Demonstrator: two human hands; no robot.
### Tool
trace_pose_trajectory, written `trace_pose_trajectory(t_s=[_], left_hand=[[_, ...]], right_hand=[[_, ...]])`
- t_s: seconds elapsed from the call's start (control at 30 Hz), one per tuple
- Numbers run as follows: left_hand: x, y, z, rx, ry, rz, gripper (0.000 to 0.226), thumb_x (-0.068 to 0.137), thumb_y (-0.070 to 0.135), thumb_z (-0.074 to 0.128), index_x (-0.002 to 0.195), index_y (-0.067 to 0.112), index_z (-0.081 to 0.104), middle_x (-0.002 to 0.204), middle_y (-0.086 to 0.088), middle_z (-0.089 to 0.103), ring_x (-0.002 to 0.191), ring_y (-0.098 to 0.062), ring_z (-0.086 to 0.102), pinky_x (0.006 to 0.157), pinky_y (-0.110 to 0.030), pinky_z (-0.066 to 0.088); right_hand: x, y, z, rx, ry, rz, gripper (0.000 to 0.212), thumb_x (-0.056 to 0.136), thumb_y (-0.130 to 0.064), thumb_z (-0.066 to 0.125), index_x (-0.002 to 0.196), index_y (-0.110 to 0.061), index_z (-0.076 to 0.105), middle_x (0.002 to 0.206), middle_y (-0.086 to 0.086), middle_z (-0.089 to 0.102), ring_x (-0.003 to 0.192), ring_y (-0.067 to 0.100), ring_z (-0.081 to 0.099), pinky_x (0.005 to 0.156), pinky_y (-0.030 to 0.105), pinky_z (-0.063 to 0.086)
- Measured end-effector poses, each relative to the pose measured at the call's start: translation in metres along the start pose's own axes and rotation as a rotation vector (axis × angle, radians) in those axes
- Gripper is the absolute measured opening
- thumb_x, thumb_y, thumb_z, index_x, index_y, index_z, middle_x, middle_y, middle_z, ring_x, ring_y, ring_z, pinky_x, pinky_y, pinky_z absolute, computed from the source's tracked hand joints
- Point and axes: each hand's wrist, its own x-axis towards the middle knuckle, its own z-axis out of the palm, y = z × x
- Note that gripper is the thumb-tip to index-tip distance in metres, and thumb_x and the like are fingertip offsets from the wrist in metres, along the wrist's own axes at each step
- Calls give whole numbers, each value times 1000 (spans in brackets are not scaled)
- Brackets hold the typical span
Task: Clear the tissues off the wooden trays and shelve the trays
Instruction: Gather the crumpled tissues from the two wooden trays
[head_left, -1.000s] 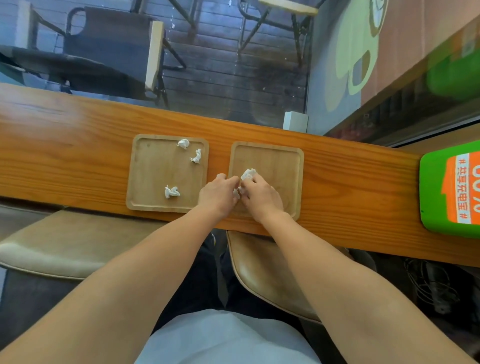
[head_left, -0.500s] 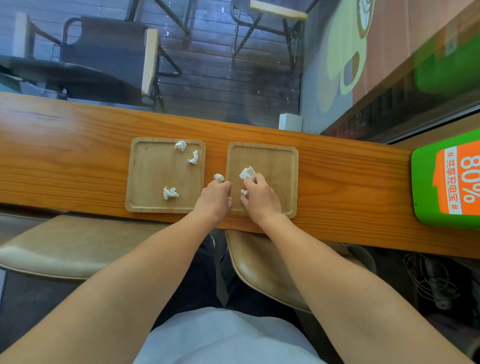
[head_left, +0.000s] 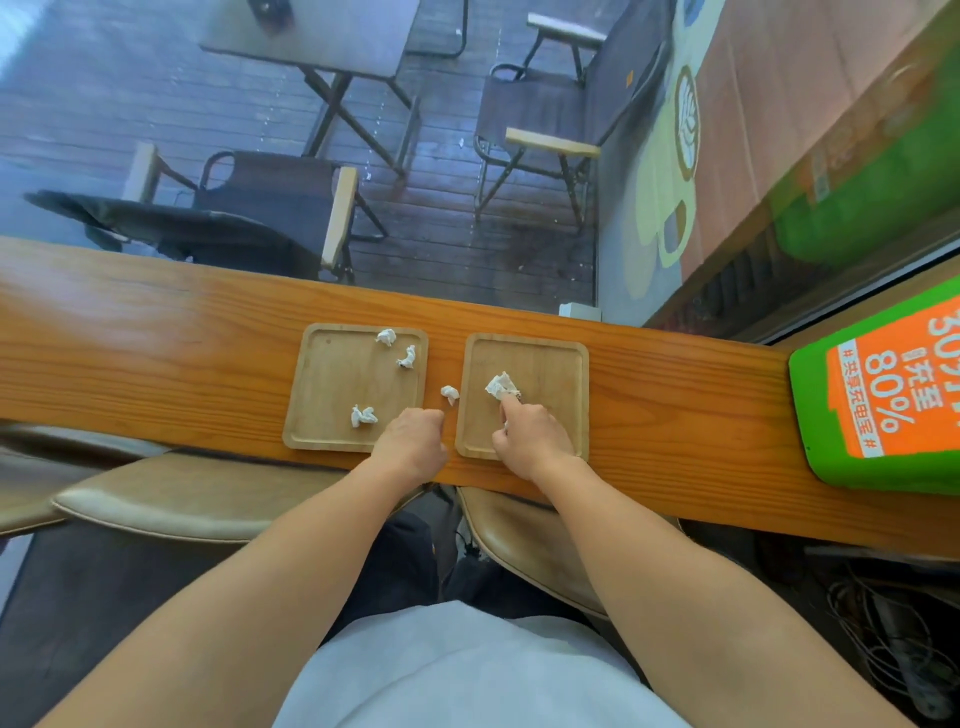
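Observation:
Two square wooden trays lie side by side on the wooden counter (head_left: 156, 353). The left tray (head_left: 332, 384) holds three crumpled tissues (head_left: 385, 336), (head_left: 407, 357), (head_left: 363, 415). A small tissue ball (head_left: 450, 394) sits on the counter in the gap between the trays. On the right tray (head_left: 556, 379) lies a larger crumpled tissue (head_left: 500, 385). My right hand (head_left: 530, 434) rests on this tray, its index fingertip and thumb pinching the tissue's near edge. My left hand (head_left: 410, 441) is a loose fist at the left tray's near right corner, with nothing seen in it.
A green and orange sign (head_left: 883, 395) lies on the counter at the right. Tan padded stools (head_left: 182, 499) stand under the near edge. Beyond the glass are folding chairs (head_left: 540, 119) and a table (head_left: 311, 36). Cables (head_left: 883, 623) lie on the floor at lower right.
My left hand has drawn back toward me, leaving a tissue ball on the counter between the trays. My right hand slid back slightly. The view tilted up.

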Motion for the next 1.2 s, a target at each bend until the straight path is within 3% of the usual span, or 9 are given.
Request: trace_pose_trajectory(t_s=[0.2,0.43,0.73,1.03,1.2], left_hand=[[-19,-10,-10,5,39,-27,6,77,16,53,73,20,55,80,0,56,71,-16,55,64,-33,52],[-29,-26,-20,85,97,-72,10,73,30,56,78,22,58,83,4,55,73,-15,55,66,-34,52],[-25,-42,-32,142,110,-85,18,73,37,58,83,22,58,88,3,56,79,-19,57,70,-36,52],[10,-58,-66,185,125,-59,21,77,31,52,94,20,50,97,-1,54,86,-24,56,69,-34,45],[42,-70,-83,199,111,-39,22,84,31,52,100,18,47,105,-5,57,96,-29,59,70,-36,43]], right_hand=[[-6,-6,-14,-39,-56,6,21,90,-21,38,89,-18,59,94,3,59,80,21,54,73,39,50],[-8,-16,-17,-88,-61,-12,15,85,-27,45,76,-23,57,79,-2,57,71,16,56,65,36,51],[3,-56,-4,-118,-34,-128,14,85,-29,45,93,-20,53,92,-1,53,83,20,52,74,40,47],[33,-94,2,-100,12,-134,9,88,-25,47,85,-19,41,85,1,49,73,24,51,60,36,38],[64,-117,7,-55,27,-53,10,88,-26,48,94,-19,43,95,4,55,81,27,54,63,36,38]])
